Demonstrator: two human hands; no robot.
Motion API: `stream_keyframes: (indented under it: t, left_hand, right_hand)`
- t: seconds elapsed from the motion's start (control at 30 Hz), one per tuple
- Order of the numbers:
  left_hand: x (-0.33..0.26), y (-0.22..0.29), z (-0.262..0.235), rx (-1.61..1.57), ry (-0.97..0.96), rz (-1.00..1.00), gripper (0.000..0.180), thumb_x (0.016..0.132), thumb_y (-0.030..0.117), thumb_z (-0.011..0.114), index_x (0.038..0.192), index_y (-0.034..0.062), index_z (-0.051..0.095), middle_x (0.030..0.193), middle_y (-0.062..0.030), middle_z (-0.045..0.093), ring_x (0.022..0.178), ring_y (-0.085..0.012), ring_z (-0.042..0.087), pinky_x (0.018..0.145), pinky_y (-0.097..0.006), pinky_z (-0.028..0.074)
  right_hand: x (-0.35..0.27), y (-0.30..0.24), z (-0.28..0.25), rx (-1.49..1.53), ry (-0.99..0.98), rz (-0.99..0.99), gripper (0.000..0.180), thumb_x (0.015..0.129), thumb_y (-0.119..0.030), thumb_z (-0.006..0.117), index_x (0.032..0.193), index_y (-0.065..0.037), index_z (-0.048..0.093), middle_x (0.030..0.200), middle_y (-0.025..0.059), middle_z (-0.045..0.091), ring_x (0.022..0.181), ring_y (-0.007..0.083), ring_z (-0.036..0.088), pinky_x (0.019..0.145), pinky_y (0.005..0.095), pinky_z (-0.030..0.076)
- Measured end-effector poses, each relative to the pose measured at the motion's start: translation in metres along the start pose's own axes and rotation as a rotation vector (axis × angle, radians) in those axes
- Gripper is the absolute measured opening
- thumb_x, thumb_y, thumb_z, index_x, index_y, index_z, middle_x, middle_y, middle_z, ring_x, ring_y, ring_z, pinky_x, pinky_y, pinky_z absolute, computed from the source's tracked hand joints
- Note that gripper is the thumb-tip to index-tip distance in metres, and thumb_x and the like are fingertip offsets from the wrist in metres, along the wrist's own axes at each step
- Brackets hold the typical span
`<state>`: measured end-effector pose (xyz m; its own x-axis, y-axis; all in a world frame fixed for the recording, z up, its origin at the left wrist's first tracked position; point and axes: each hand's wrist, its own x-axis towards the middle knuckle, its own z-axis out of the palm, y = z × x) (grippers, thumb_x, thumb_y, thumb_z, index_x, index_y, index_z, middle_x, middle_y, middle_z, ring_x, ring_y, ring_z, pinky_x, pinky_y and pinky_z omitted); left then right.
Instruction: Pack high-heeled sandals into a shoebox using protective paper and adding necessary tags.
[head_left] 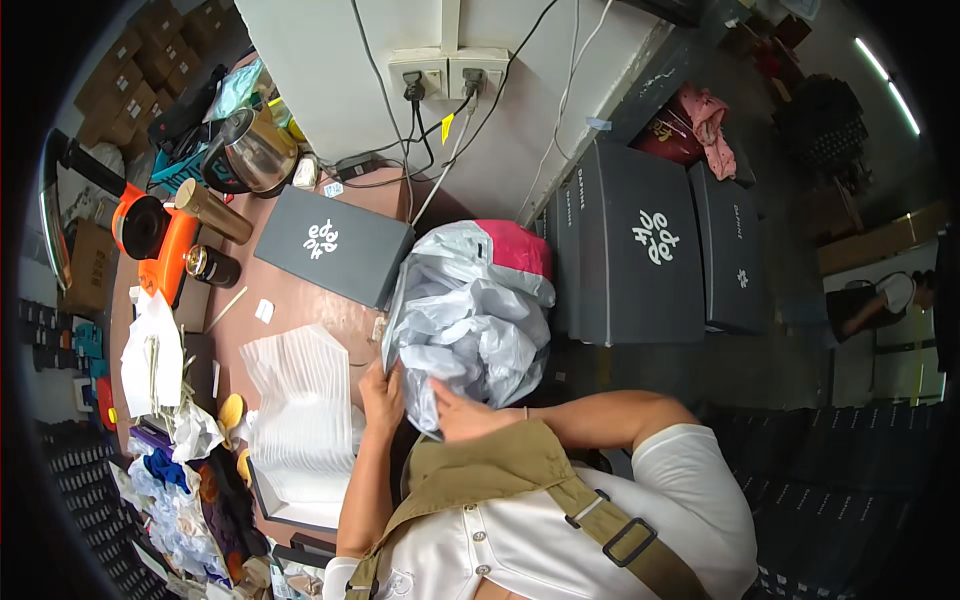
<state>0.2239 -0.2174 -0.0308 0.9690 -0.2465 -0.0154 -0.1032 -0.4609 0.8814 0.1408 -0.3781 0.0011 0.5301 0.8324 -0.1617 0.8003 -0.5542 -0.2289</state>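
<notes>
An olive-tan apron (490, 465) fronts a large plastic bag (450, 245) standing just right of the dark grey box (330, 248) on the bench (300, 313). Whitish, glossy and creased, the bag shows a bright pink panel (520, 255) and a mouthful of rumpled pale film (465, 330). The left hand (381, 395) has its grip closed on the rim; the right hand (465, 413) touches the film, its grip impossible to tell.

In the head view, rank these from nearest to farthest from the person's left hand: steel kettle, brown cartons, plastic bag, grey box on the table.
1. Plastic bag: touching the left hand, mostly to its right.
2. Grey box: ahead on the table, slightly left.
3. Steel kettle: beyond the box, farther left.
4. Brown cartons: stacked at the upper left.
</notes>
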Motion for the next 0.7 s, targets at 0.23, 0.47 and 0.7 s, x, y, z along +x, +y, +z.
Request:
stream_keyframes:
  t: [0.23,0.47,0.7]
  left_hand:
    - [-0.050,0.061,-0.073,0.022,-0.025,0.075,0.009,0.089,0.004,0.055,0.088,-0.0044,0.058,0.067,-0.0158,0.052,0.059,-0.0239,0.050,0.058,-0.033,0.042]
    - [-0.095,0.110,-0.113,0.006,-0.221,0.231,0.017,0.077,-0.001,0.064,0.094,-0.0028,0.060,0.072,-0.0168,0.056,0.060,-0.0330,0.052,0.056,-0.035,0.043]
    - [-0.143,0.135,-0.089,0.117,-0.361,0.481,0.019,0.070,0.005,0.070,0.079,-0.0005,0.055,0.074,-0.0139,0.053,0.065,-0.0332,0.055,0.055,-0.040,0.045]
  right_hand:
    - [0.013,-0.070,-0.076,-0.313,0.035,-0.233,0.024,0.077,-0.024,0.057,0.080,-0.007,0.074,0.079,0.0116,0.069,0.083,0.0331,0.063,0.095,0.0605,0.031]
    - [0.018,-0.167,-0.078,-0.213,0.031,-0.120,0.026,0.077,-0.024,0.055,0.082,-0.008,0.074,0.081,0.0083,0.069,0.088,0.0344,0.062,0.098,0.0638,0.027]
    - [-0.041,-0.207,-0.088,-0.032,0.091,0.014,0.023,0.071,-0.024,0.055,0.071,-0.007,0.071,0.071,0.0049,0.065,0.076,0.0274,0.056,0.093,0.0585,0.035]
